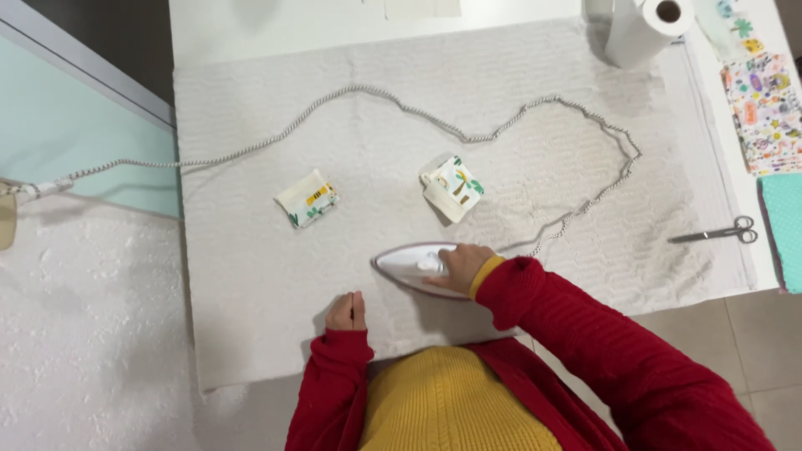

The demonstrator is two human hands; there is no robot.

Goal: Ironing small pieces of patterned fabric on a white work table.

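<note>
My right hand (462, 267) grips the handle of a white and lilac iron (409, 266), which lies flat on the white towel (251, 276) with its tip pointing left. My left hand (346, 312) rests on the towel near the front edge, fingers curled, holding nothing. Two small folded pieces of printed fabric lie beyond the iron: one (307, 199) to the left, the other (452, 188) just above the iron. The iron's braided cord (376, 93) winds across the towel and off the table's left side.
A paper towel roll (645, 27) stands at the back right. Scissors (717, 234) lie on the towel's right edge. Printed fabric pieces (764, 108) and a teal cloth (785, 225) sit at the far right. White carpet lies left of the table.
</note>
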